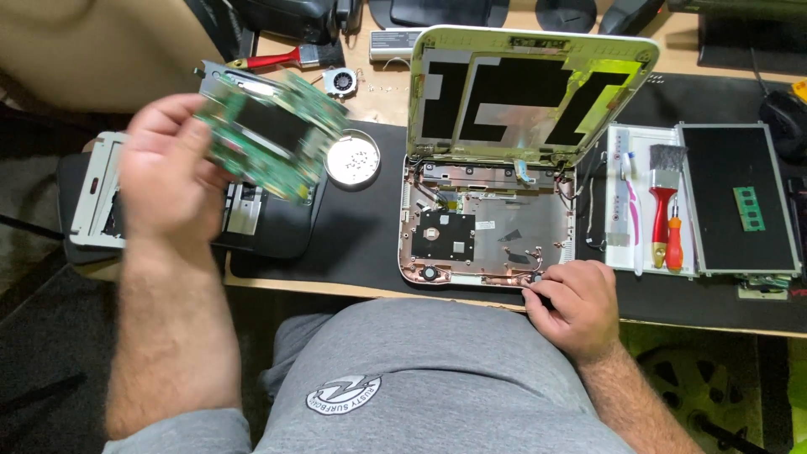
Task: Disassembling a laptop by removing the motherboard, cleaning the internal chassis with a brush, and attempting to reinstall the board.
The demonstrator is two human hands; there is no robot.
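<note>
Disassembly is well advanced, judging by the layout. Left hand [172, 172] is closed on a green mainboard [273, 134], lifted clear of the mat [361, 244] and blurred; fingers wrap the board's near-left edge, and the rest of the board projects up and to the right of the grip. Directly below the grip lies a grey panel [97, 189] on a dark pad, partly hidden by the hand. Just right of the board's far end sits a round tin [353, 158] holding small screws.

Right hand [576, 307] rests on the front right corner of the laptop base [487, 231], fingertips curled together at the rim; whether they pinch a wire or screw there cannot be told. Left of this grip the base is open: board bay empty, bare shell, a black patch and loose wires visible. Beyond the grip the lid [530, 84] stands upright, screen removed, black tape strips showing.

Right of the right hand lie a brush [664, 189], a screwdriver [674, 244] and the detached screen panel [735, 197] with a memory module [746, 208] on it. A small fan [340, 81] lies beyond the board.

Done, apparently: screen, fan, memory and mainboard out. Left, apparently: wiring, speakers and small parts in the base, and the lid hinges.
</note>
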